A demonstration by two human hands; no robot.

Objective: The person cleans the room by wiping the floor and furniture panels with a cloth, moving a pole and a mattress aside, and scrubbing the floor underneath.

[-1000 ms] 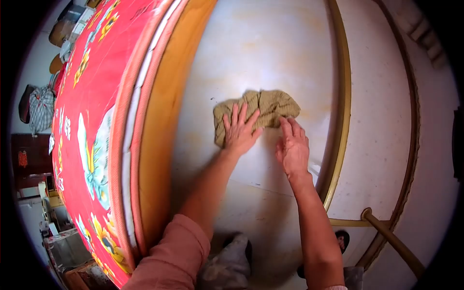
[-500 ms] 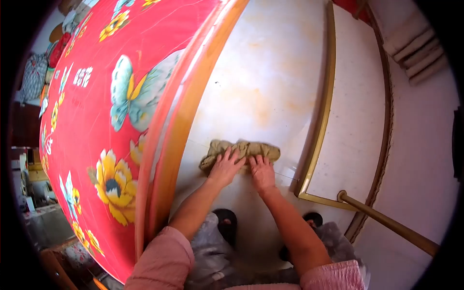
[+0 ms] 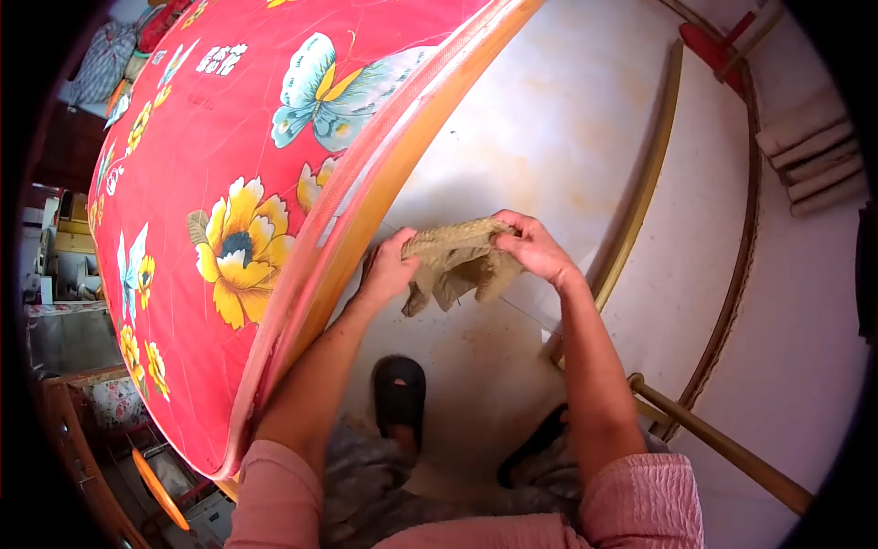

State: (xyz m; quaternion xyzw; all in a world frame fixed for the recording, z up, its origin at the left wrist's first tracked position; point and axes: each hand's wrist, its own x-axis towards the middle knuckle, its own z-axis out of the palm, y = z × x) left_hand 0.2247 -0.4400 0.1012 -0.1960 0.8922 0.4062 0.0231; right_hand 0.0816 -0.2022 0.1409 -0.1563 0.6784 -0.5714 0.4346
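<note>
A crumpled tan-brown cloth (image 3: 455,240) hangs between my two hands, its upper edge pulled fairly straight and its lower folds drooping over the pale floor (image 3: 521,137). My left hand (image 3: 393,263) is closed on the cloth's left end, close beside the wooden bed edge. The right end is pinched by my right hand (image 3: 530,245), with the thumb in front. Below the cloth, a black slipper (image 3: 399,393) is on my foot; the other foot is partly hidden by my right arm.
On the left, a red flowered mattress (image 3: 197,302) rests along a wooden bed rail (image 3: 384,192). At right, a gold-edged white panel (image 3: 690,220) lies by the wall, with a gold-coloured pole (image 3: 732,448) near its lower end. A red object (image 3: 709,57) is at the far end.
Both hands have gone from pressing the bunched cloth flat on the floor to gripping its ends and lifting it. The camera view has shifted too.
</note>
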